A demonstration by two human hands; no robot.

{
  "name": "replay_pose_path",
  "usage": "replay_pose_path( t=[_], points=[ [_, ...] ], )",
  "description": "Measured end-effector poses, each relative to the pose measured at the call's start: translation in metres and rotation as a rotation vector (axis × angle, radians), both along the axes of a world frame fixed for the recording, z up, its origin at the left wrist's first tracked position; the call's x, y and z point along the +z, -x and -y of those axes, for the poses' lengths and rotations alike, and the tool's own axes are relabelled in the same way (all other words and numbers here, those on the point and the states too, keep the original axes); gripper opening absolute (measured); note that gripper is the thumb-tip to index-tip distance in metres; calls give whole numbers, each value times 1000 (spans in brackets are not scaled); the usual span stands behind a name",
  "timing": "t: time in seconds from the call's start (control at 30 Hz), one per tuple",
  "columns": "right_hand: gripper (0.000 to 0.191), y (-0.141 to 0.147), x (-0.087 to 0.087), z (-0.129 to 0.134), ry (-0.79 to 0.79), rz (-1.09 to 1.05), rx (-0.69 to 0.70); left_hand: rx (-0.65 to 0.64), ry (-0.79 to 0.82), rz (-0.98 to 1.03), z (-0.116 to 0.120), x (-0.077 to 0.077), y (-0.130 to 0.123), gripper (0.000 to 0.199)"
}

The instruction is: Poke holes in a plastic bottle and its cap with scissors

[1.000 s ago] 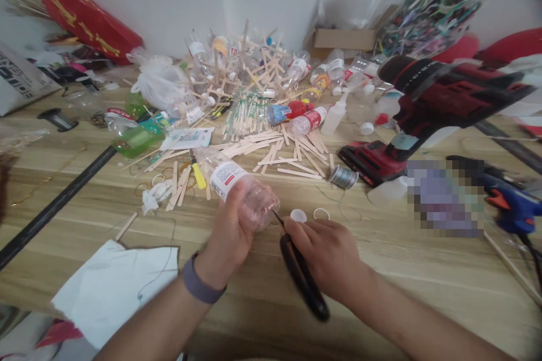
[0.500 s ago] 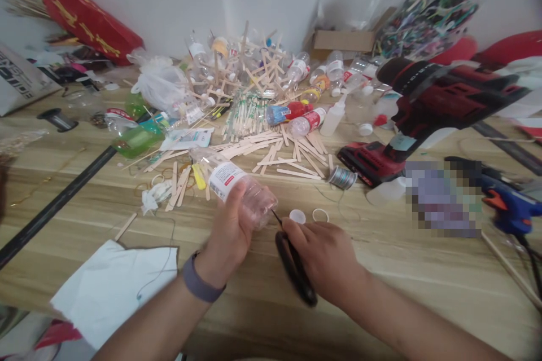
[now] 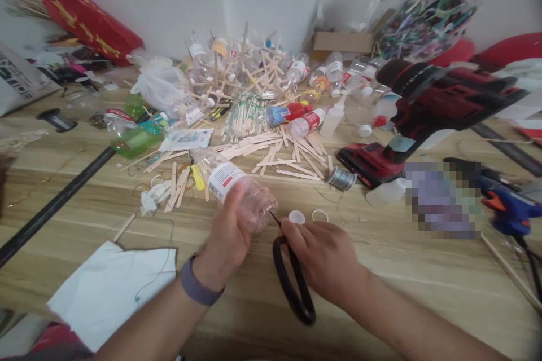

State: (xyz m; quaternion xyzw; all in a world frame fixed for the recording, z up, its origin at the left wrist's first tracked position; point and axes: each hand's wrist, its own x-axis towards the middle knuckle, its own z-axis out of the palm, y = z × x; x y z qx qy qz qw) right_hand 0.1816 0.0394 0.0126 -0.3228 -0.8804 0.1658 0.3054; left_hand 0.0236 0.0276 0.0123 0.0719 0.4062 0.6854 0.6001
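left hand (image 3: 231, 227) grips a clear, white-labelled plastic bottle (image 3: 227, 179), tilted above the wood-grain table (image 3: 392, 237); right hand (image 3: 328, 254) clenches a black loop-handled, thin-tipped tool (image 3: 304, 314) at its base, where slick curved plastic could deflect the tip towards the left hand.

Slants bare left forearm (image 3: 150, 318) up and rightward from bottom edge; slants bare right forearm (image 3: 398, 310) up and leftward from lower right; holds left wrist (image 3: 212, 264) roughly in line with its forearm; curls left hand (image 3: 228, 231) in a rounded grasp, lays left thumb (image 3: 232, 200) on top pointing away from body, hides most other left fingers underneath; closes right hand (image 3: 328, 254) fist-like, turns its back and knuckles upward, aims foremost right digit (image 3: 291, 232) leftward; sets both hands near each other, apart
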Motion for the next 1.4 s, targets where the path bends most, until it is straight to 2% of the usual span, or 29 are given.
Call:
replay_pose_path(
  t=[0.07,0.1,0.13,0.17,0.27,0.3,0.33,0.37,0.4,0.5,0.53,0.57,0.6,0.67,0.73,0.87,0.9,0.93,0.97,1.0,1.03,1.13,1.17,1.2,1.23,1.3,1.33,1.4],
  points=[
    [33,-1,-3,0,-62,44,2,25,-19,-26,0,-1,0,24],
    [34,0,-4,0,-26,20,-5,46,-28,-38,0,-2,0,24],
    [36,2,-6,2,88,-44,-18,60,-34,-46,0,-2,0,25],
    [38,5,-7,3,287,-137,-31,65,-37,-50,0,-3,0,27],
    [50,16,-7,8,1014,-402,-18,43,-30,-61,0,-4,2,32],
    [53,18,-6,10,1179,-449,-10,32,-27,-68,0,-4,2,33],
    [54,19,-5,10,1260,-460,5,26,-25,-73,0,-4,3,33],
    [53,19,-4,10,1234,-436,13,25,-24,-74,0,-3,3,33],
    [52,18,-3,9,1083,-370,7,27,-25,-69,0,-2,3,33],
    [45,8,-3,5,342,-72,-9,12,-31,-49,1,-1,1,31],
    [42,4,-4,3,148,-3,-12,13,-29,-49,1,-1,0,31],
    [38,1,-6,2,22,47,-15,22,-25,-55,1,-1,0,32],
    [36,-1,-7,1,-20,73,-10,39,-20,-63,1,-1,-1,33],
    [31,-1,-10,1,69,20,-17,78,-17,-75,1,-1,-1,37],
    [33,3,-11,4,261,-99,-35,86,-22,-78,1,-1,-1,39],
    [48,16,-8,10,977,-346,4,67,-36,-92,1,0,1,40],
    [50,17,-7,11,1131,-389,18,64,-38,-94,1,1,1,40],
    [51,18,-6,11,1205,-411,23,64,-35,-92,1,1,1,39],
    [50,17,-5,10,1162,-400,11,64,-31,-87,1,1,1,39],
    [47,15,-3,9,1019,-365,1,60,-27,-81,1,1,1,38],
    [43,12,-2,8,802,-297,-5,53,-28,-76,2,1,1,37],
    [30,2,0,4,7,17,3,40,-43,-80,2,0,0,33],
    [28,-1,0,3,-177,115,7,36,-43,-87,2,-1,0,33],
    [28,-3,-1,2,-273,180,8,33,-39,-96,2,-1,0,33],
    [28,-3,-2,1,-269,184,1,34,-37,-102,2,-2,0,33],
    [28,-2,-4,1,-96,62,-11,42,-40,-102,2,-2,1,33],
    [30,1,-6,2,34,-21,-16,46,-42,-99,1,-2,1,33],
    [38,7,-7,4,402,-176,-3,55,-37,-95,1,-1,2,34]
  ],
)
